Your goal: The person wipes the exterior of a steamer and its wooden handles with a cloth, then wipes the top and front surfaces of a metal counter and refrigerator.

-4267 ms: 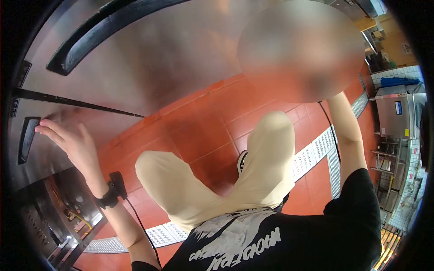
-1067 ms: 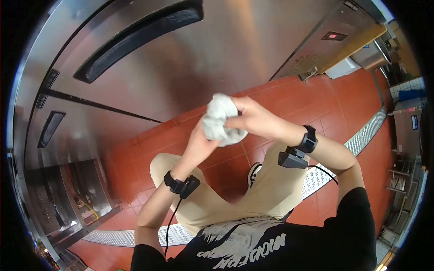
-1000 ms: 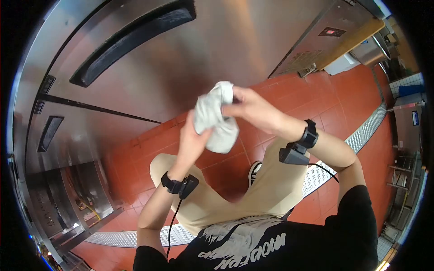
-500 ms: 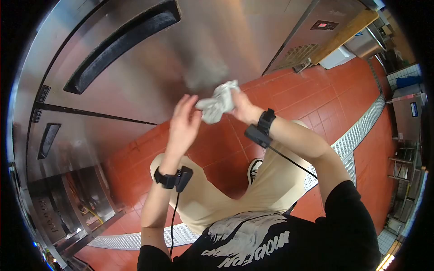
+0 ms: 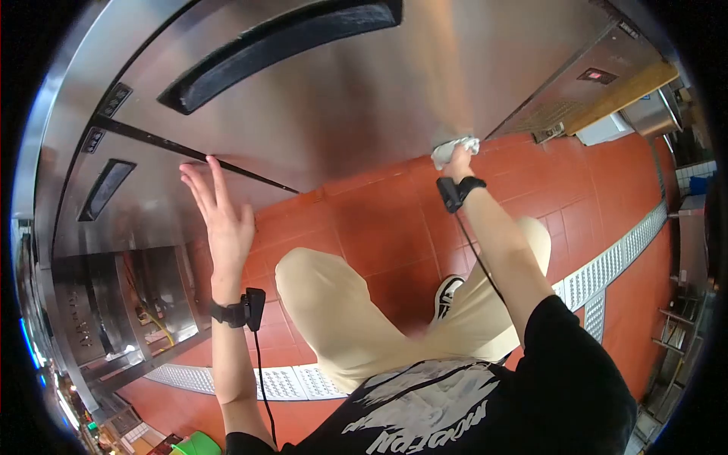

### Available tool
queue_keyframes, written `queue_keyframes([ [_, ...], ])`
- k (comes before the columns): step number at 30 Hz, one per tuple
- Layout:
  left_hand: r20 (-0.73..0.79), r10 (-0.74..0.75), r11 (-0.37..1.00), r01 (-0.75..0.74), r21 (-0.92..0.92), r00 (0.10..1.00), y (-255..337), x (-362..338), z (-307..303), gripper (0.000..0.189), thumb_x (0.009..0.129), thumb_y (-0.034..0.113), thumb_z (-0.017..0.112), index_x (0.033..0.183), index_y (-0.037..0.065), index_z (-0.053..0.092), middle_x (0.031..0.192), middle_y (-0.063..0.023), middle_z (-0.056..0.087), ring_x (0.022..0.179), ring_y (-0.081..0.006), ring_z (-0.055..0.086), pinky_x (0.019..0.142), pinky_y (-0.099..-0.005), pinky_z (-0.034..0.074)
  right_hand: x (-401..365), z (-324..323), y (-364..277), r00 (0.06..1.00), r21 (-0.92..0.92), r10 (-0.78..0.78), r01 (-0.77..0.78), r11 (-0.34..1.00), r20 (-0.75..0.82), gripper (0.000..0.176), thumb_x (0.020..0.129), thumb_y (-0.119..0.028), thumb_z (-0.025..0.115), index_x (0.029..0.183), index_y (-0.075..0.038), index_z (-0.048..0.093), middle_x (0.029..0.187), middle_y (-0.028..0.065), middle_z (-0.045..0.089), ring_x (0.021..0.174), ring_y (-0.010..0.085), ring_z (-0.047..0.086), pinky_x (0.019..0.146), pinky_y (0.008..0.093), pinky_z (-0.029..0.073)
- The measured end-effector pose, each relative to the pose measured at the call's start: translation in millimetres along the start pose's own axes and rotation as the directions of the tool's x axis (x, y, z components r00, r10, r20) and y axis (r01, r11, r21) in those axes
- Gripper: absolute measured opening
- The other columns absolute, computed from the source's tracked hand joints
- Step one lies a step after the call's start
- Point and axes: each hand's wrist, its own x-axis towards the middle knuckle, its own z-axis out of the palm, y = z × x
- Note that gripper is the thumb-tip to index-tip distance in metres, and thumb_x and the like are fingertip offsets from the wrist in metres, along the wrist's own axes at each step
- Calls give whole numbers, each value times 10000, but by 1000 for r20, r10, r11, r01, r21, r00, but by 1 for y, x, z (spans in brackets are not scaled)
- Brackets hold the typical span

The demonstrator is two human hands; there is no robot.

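Note:
A crumpled whitish cloth [image 5: 450, 149] is bunched in my right hand [image 5: 459, 163], which presses it at the lower part of a large stainless steel door [image 5: 364, 98]. My left hand [image 5: 224, 216] is empty, fingers stretched out and apart. Its fingertips are close by the dark seam [image 5: 174, 144] between the large door and a smaller steel door panel [image 5: 152, 201]. A long black recessed handle [image 5: 280, 49] runs along the upper part of the large door. The smaller panel carries a short black handle [image 5: 107, 189].
Red tiles [image 5: 387, 220] cover the floor, crossed by a metal drain grate [image 5: 607, 265] behind me. At lower left stands an open steel compartment [image 5: 144, 303] with pipes. A white bin [image 5: 604, 129] is at the right, and a green container [image 5: 196, 444] at bottom left.
My hands have moved apart. The right one carried the cloth right to the steel door; the left one went left with its fingers spread. The view has shifted a little.

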Motion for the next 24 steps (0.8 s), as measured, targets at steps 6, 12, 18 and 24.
queue_keyframes([
  [6,-21,-3,999,4,32,1000,4,1,4,857,802,-18,556,1525,94,109,1548,-280,-62,1409,-512,17,1154,-506,175,-58,45,108,788,-178,332,-281,943,519,292,981,-218,485,1237,-79,457,1249,127,533,1118,328,540,927,531,506],
  [12,-71,-49,998,51,29,996,2,2,6,857,790,-32,556,1523,98,133,1554,-273,-11,1415,-496,59,1133,-497,242,-194,85,-40,437,-443,173,651,616,883,198,896,-130,662,1045,-3,632,956,44,693,872,125,625,841,286,516],
  [18,-80,-90,994,84,-68,993,-2,-1,5,832,800,-30,556,1520,114,166,1563,-247,5,1417,-491,55,1140,-496,233,-280,91,-230,436,-408,-72,879,245,897,208,946,-99,560,1118,18,552,1090,96,633,995,167,613,907,334,527],
  [24,-159,-72,986,46,-160,985,-4,0,5,776,828,18,544,1508,59,172,1555,-270,7,1414,-506,18,1157,-527,157,-317,116,-206,357,-29,-783,917,399,509,331,952,-152,512,1242,-5,450,1173,127,551,1121,251,553,934,422,459],
])
